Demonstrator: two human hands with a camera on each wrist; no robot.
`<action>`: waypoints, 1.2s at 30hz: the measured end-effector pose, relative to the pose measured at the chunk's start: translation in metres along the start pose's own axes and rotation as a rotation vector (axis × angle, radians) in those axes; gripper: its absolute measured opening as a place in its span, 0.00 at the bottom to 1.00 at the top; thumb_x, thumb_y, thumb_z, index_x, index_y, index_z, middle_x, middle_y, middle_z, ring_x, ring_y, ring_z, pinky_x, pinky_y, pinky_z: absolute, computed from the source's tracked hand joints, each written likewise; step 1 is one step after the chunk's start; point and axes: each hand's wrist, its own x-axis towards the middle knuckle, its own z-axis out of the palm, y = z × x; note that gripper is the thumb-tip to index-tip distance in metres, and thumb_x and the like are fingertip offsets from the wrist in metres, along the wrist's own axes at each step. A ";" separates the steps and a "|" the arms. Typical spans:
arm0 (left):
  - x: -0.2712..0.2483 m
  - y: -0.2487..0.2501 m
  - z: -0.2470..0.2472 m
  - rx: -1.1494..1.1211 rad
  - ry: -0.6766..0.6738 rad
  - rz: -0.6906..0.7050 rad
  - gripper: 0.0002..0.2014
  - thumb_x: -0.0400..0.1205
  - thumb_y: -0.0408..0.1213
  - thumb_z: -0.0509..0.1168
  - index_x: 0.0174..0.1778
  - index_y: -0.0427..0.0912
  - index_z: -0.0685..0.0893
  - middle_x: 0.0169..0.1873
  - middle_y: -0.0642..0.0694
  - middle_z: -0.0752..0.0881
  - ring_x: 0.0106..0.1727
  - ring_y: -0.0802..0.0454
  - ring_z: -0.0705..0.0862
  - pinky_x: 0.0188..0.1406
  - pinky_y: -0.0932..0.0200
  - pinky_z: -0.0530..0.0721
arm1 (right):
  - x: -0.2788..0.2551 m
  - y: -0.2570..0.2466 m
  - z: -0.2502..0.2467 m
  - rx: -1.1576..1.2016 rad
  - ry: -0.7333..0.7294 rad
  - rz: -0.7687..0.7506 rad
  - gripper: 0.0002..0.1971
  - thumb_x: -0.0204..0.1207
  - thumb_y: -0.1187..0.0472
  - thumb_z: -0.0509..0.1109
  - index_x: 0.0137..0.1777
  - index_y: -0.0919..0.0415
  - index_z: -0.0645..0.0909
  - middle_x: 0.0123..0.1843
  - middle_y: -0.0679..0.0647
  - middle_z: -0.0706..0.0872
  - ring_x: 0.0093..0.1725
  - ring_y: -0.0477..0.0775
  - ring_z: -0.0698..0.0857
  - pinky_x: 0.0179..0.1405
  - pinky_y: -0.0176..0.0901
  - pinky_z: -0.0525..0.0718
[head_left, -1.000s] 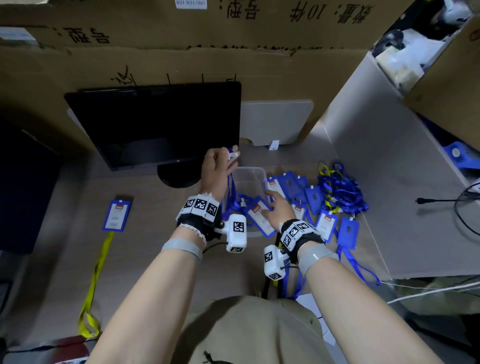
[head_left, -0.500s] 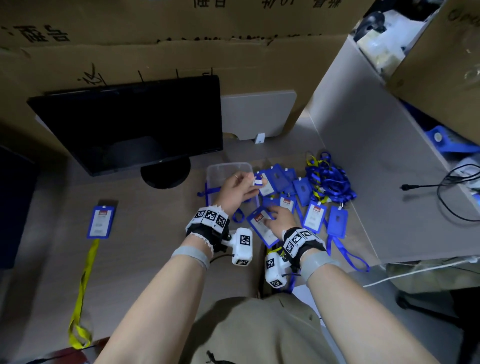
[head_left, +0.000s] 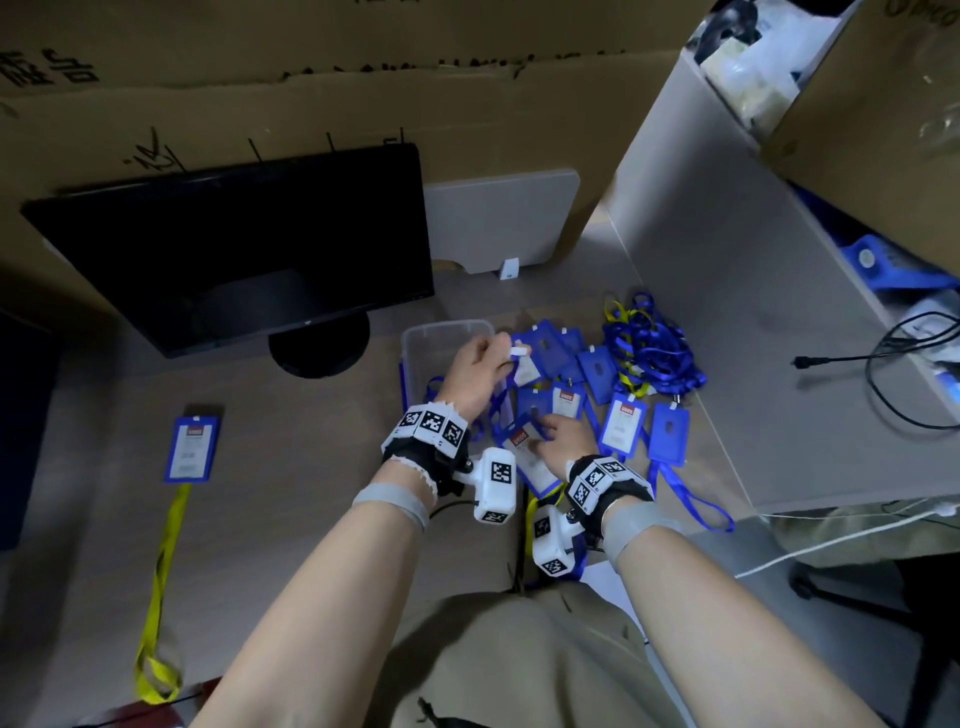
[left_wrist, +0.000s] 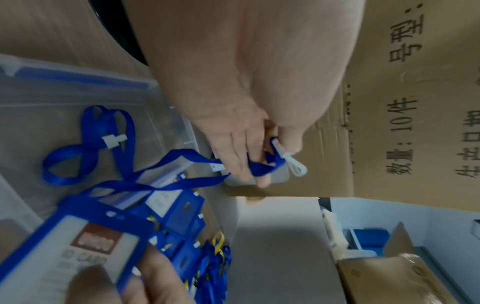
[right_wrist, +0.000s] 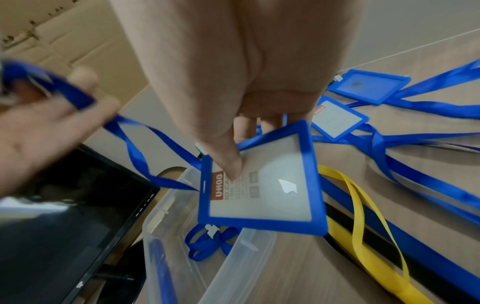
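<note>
My left hand hovers over the clear plastic box and grips a blue lanyard near its white clip. That lanyard runs down to a blue-framed ID badge holder at the box's near right corner. My right hand pinches this badge, thumb on its clear face, fingers behind it. Another blue lanyard loop lies inside the box.
Several blue badge holders and a tangle of blue lanyards lie right of the box. A badge with a yellow lanyard lies far left. A black monitor stands behind, cardboard boxes beyond, a grey panel right.
My left hand came down from in front of the monitor and moved right over the box, keeping hold of the lanyard. My right hand stayed on the badge. The head view shifted.
</note>
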 end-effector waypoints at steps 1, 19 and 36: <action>0.004 -0.003 -0.009 0.035 0.092 -0.022 0.07 0.88 0.43 0.59 0.48 0.44 0.76 0.51 0.41 0.87 0.48 0.53 0.88 0.59 0.52 0.85 | -0.003 -0.005 -0.001 0.017 -0.003 0.011 0.22 0.76 0.61 0.73 0.71 0.54 0.79 0.65 0.53 0.85 0.65 0.56 0.84 0.65 0.51 0.83; 0.003 -0.074 0.006 0.330 -0.069 -0.202 0.15 0.77 0.46 0.74 0.54 0.40 0.88 0.53 0.39 0.90 0.59 0.38 0.87 0.61 0.40 0.85 | -0.025 0.005 -0.032 0.382 -0.024 -0.034 0.16 0.76 0.64 0.74 0.60 0.70 0.79 0.46 0.61 0.86 0.44 0.55 0.85 0.39 0.36 0.81; 0.056 -0.116 0.134 0.539 0.211 -0.223 0.06 0.82 0.40 0.69 0.47 0.42 0.86 0.38 0.39 0.89 0.37 0.46 0.86 0.41 0.47 0.85 | 0.086 0.150 -0.143 0.011 0.058 0.375 0.30 0.76 0.53 0.69 0.76 0.61 0.70 0.78 0.64 0.71 0.78 0.65 0.69 0.74 0.52 0.69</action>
